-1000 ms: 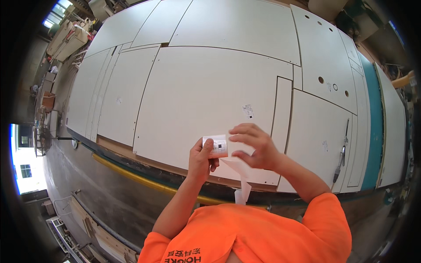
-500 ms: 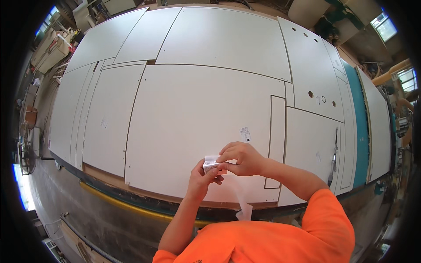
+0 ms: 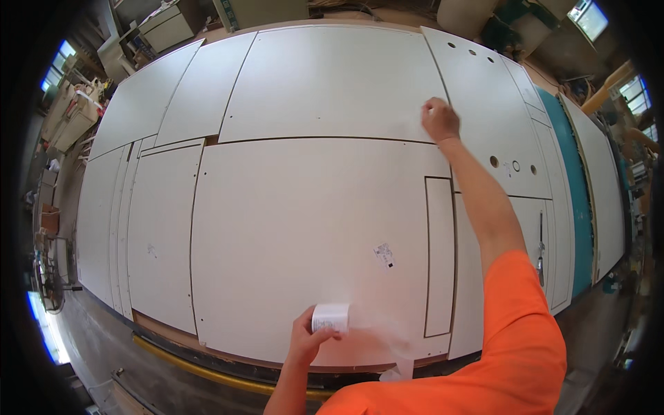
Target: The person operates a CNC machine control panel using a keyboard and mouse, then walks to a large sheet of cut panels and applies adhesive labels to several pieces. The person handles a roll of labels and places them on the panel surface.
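Near the front edge of the large white panel (image 3: 290, 221), my left hand (image 3: 305, 337) is wrapped round a roll of white labels (image 3: 332, 318), printed side showing. A pale strip of backing paper (image 3: 399, 371) trails down to the right, close to my orange shirt. My right arm reaches far out. My right hand (image 3: 440, 120) hangs over the seam between the back panel (image 3: 346, 79) and the panel with round holes (image 3: 477, 104), fingers closed; whatever they may hold is hidden. One printed label (image 3: 384, 255) lies on the large panel, between my hands.
Cut white panels cover the table, with narrow strips (image 3: 438, 256) among them. A slim screwdriver-like tool (image 3: 541, 252) lies at the right. Beyond it are a teal strip (image 3: 574, 187) and another white board (image 3: 599, 187). A yellow rail (image 3: 207, 369) runs along the near edge.
My right hand has left the label roll and swung far forward and right. My left hand keeps the roll, now lower in the picture. The whole view has shifted.
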The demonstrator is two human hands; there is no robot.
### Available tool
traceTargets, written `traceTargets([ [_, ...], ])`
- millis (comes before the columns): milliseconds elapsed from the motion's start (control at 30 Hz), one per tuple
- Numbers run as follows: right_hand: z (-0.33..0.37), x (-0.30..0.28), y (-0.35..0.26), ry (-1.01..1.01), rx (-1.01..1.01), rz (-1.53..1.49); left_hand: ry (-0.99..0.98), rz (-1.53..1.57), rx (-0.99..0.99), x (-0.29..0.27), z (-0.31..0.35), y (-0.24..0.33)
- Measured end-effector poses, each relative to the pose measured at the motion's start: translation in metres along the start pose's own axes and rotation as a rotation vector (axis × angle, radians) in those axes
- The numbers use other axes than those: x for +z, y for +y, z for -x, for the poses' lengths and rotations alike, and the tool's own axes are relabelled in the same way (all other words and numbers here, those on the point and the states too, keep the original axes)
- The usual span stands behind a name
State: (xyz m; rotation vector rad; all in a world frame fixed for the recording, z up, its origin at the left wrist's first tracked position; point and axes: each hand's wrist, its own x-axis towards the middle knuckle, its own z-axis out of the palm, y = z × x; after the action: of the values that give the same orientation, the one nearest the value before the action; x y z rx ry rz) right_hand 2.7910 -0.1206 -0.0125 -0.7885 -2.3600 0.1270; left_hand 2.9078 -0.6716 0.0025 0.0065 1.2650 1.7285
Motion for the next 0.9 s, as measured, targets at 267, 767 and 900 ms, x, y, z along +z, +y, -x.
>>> traceTargets([
  [267,0.010,0.060,0.040,-0.218,0.032,0.102,0.037,0.100,-0.066,-0.027,0.044,-0.017],
  [767,0.113,-0.099,-0.065,-0.633,-0.327,-0.439,0.240,0.112,0.253,0.035,0.073,0.042],
  [900,0.200,-0.222,-0.208,-0.565,-0.600,-0.954,0.239,0.121,0.357,0.041,0.099,0.051],
])
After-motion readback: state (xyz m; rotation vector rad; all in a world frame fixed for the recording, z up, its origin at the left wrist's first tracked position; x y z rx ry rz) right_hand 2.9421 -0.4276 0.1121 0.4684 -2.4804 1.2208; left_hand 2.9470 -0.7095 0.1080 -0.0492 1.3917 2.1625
